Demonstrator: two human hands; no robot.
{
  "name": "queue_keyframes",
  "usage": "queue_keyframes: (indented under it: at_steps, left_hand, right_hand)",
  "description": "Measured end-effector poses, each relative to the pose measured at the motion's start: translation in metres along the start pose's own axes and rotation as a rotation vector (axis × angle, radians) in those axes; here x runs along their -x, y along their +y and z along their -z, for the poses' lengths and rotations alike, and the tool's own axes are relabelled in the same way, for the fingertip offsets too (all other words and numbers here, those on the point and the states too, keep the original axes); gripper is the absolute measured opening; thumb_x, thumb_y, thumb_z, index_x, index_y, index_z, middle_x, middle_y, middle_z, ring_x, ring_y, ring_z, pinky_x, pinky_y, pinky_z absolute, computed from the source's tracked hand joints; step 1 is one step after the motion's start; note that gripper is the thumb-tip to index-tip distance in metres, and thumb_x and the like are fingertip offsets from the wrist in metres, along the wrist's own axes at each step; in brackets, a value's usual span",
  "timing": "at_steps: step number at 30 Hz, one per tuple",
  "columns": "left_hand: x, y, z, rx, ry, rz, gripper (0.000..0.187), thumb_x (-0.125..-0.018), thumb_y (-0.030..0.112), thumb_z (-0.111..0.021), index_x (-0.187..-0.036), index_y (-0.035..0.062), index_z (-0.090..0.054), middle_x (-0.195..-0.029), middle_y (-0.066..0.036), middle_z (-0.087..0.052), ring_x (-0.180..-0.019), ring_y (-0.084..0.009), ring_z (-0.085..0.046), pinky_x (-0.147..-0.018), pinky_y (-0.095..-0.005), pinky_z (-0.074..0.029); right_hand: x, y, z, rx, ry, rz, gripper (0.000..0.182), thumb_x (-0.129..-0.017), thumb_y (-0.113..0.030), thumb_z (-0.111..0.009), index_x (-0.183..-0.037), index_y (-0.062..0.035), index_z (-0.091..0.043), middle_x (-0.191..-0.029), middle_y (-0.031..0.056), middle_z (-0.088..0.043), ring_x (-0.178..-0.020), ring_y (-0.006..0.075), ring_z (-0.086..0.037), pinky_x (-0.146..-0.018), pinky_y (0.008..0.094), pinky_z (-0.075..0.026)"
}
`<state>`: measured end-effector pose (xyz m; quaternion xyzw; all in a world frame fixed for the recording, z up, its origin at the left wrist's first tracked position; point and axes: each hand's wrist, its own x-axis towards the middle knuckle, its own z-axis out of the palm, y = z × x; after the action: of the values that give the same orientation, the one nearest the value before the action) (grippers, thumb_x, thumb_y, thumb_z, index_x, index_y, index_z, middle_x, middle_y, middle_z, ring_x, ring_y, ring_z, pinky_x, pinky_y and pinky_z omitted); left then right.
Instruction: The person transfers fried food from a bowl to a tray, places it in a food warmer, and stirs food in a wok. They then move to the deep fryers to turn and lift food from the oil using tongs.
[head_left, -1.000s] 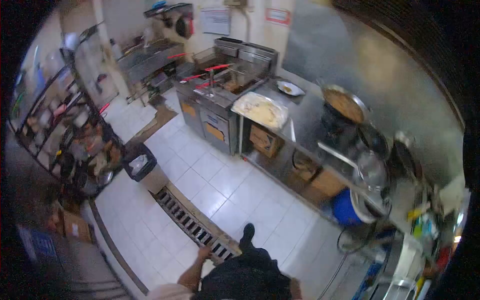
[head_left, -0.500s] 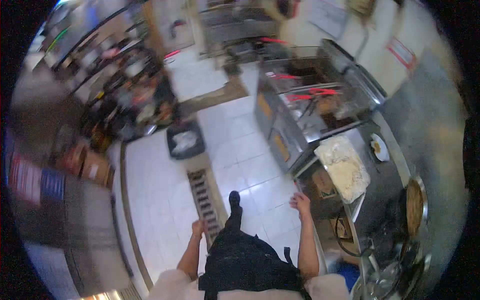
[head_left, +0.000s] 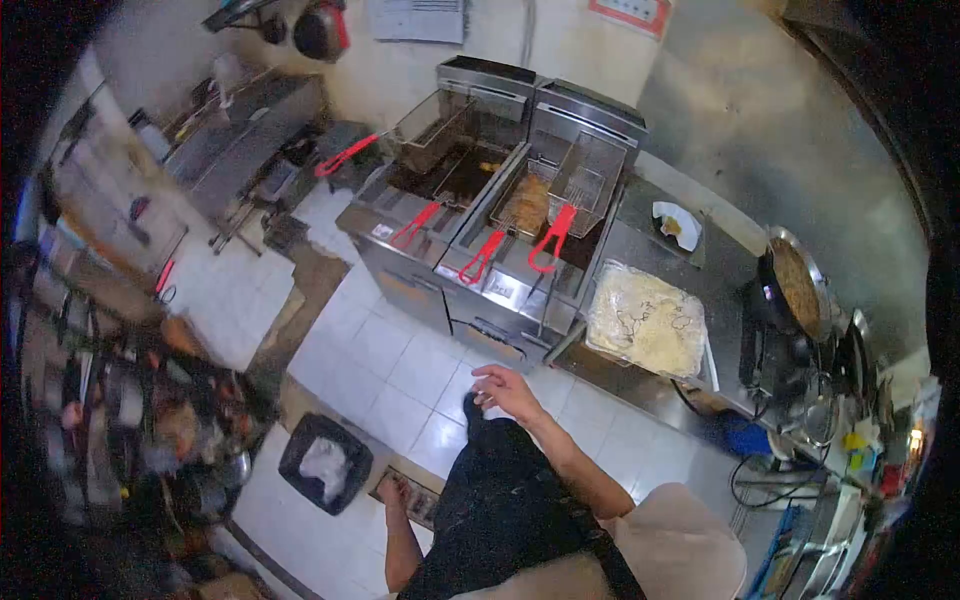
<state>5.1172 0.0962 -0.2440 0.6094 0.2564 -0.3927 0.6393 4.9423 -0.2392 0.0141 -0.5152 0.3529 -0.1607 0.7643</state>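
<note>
My right hand [head_left: 507, 392] hangs in the air in front of the fryers with its fingers apart and nothing in it. Low on the left, my left hand [head_left: 393, 489] is held with its fingers curled in, over the floor grate [head_left: 420, 503]; no object shows in it. Ahead stand a left deep fryer [head_left: 400, 255] and a right deep fryer [head_left: 485, 310], with red-handled wire baskets. A golden-brown piece of food [head_left: 530, 203] lies in a basket [head_left: 497, 212] of the right fryer. Beside it, a tray of pale flour-like coating [head_left: 648, 318] rests on the counter.
A black bin [head_left: 293, 462] with white plastic inside stands on the tiled floor at left. Along the right counter are a white plate [head_left: 684, 224] with a bit of food and a dark pan [head_left: 765, 292] with brown contents. Cluttered shelves [head_left: 150, 430] line the left.
My view has swung right, bringing the fryers to the centre and nearer. My right hand has moved up and left across the view. Nothing was visibly picked up.
</note>
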Motion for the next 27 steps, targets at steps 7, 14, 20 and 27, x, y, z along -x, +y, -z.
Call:
queue_keyframes:
  at_steps: [7,14,20,27]
  left_hand:
    - [-0.167,0.108,-0.042,-0.254,-0.125,-0.097,0.022,-0.081,0.02,-0.051,-0.085,-0.0008,-0.056,-0.071,-0.01,-0.057,-0.058,-0.0218,-0.057,-0.042,-0.0324,-0.043]
    - [-0.239,0.17,0.005,0.164,-0.445,0.252,0.032,-0.087,0.032,-0.045,-0.089,0.0023,-0.057,-0.071,-0.012,-0.057,-0.054,-0.0239,-0.056,-0.042,-0.0366,-0.043]
    - [-0.276,0.232,-0.025,-0.71,-0.43,0.072,0.041,-0.093,0.039,-0.035,-0.099,0.0075,-0.06,-0.078,-0.013,-0.061,-0.065,-0.029,-0.06,-0.054,-0.044,-0.048]
    - [-0.359,0.317,-0.122,-0.064,-0.811,0.332,0.03,-0.086,0.029,-0.051,-0.105,0.0068,-0.057,-0.091,-0.009,-0.061,-0.073,-0.0251,-0.061,-0.058,-0.0374,-0.051]
  right_hand:
    - [-0.174,-0.003,0.0,-0.001,0.553,0.18,0.046,-0.085,-0.014,-0.056,-0.126,-0.0021,-0.039,-0.106,0.0124,-0.057,-0.093,0.0205,-0.056,-0.077,0.0321,-0.048]
    - [-0.274,-0.046,0.031,0.079,0.799,-0.008,0.032,-0.082,-0.02,-0.059,-0.104,0.0028,-0.053,-0.088,0.0104,-0.06,-0.081,0.0187,-0.057,-0.07,0.0305,-0.046]
    - [-0.295,-0.059,0.055,-0.529,0.673,0.0,0.018,-0.085,-0.013,-0.055,-0.099,-0.0019,-0.053,-0.078,0.011,-0.062,-0.069,0.0189,-0.062,-0.062,0.0319,-0.052]
    - [-0.32,-0.053,0.079,-0.667,0.638,-0.037,0.02,-0.091,-0.025,-0.051,-0.095,-0.0062,-0.053,-0.07,0.0065,-0.059,-0.056,0.0166,-0.057,-0.047,0.0303,-0.049]
